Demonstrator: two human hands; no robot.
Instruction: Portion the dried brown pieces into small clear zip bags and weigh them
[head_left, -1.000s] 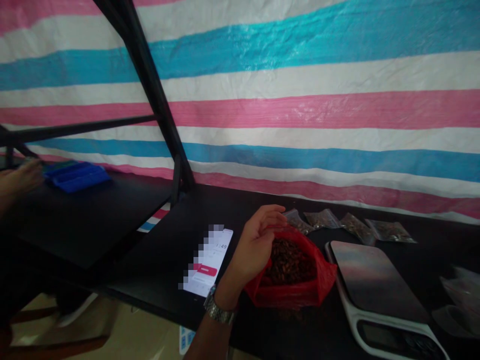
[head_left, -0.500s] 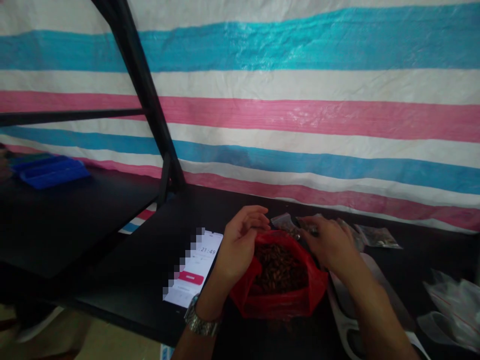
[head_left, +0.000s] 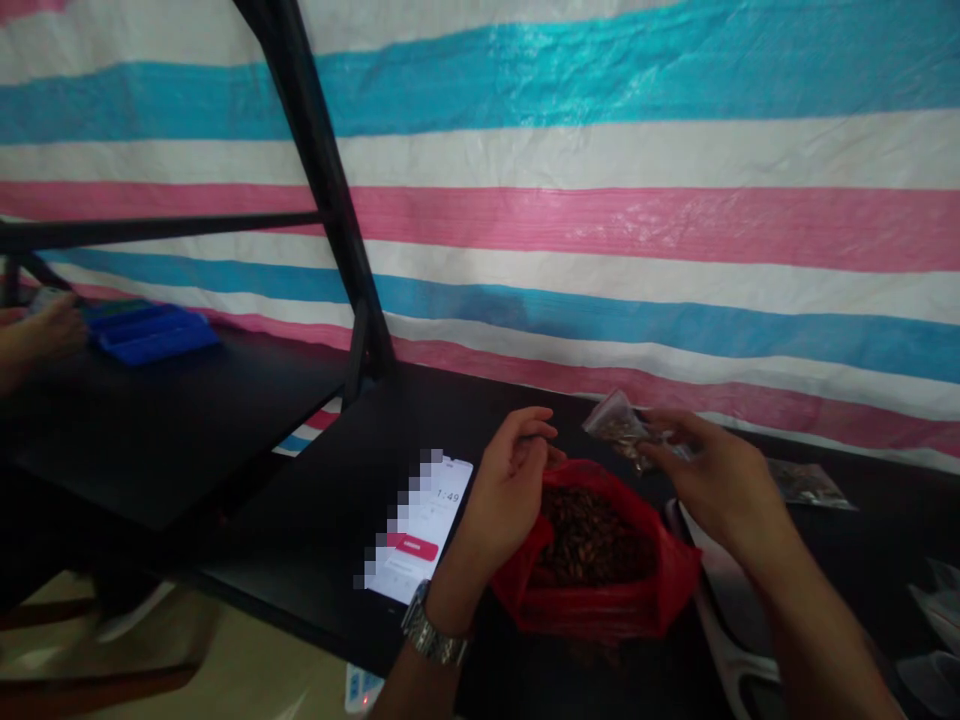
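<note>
A red plastic bag point(head_left: 600, 608) stands wide open on the black table, filled with small brown seed-like pieces point(head_left: 592, 535). My left hand point(head_left: 514, 490), with a metal watch on the wrist, is beside the bag's left rim. Its fingers are curled in; what they hold, if anything, is hidden. Behind the bag, my right hand point(head_left: 712, 480) pinches a small clear zip bag point(head_left: 619, 425) with brown bits in it. Another clear zip bag point(head_left: 814, 484) lies right of that hand. A grey-white device, perhaps a scale point(head_left: 724, 580), sits partly under my right forearm.
A lit phone point(head_left: 420, 540) lies left of the red bag. More clear plastic bags point(head_left: 937, 610) are at the right edge. A slanted black post point(head_left: 322, 180) rises at the back left. Beyond it are a blue tray point(head_left: 161, 335) and another person's hand point(head_left: 49, 330).
My right hand has moved right and slightly up, and the small zip bag now sits higher at its fingertips. My left hand stays by the red bag. The view has shifted left.
</note>
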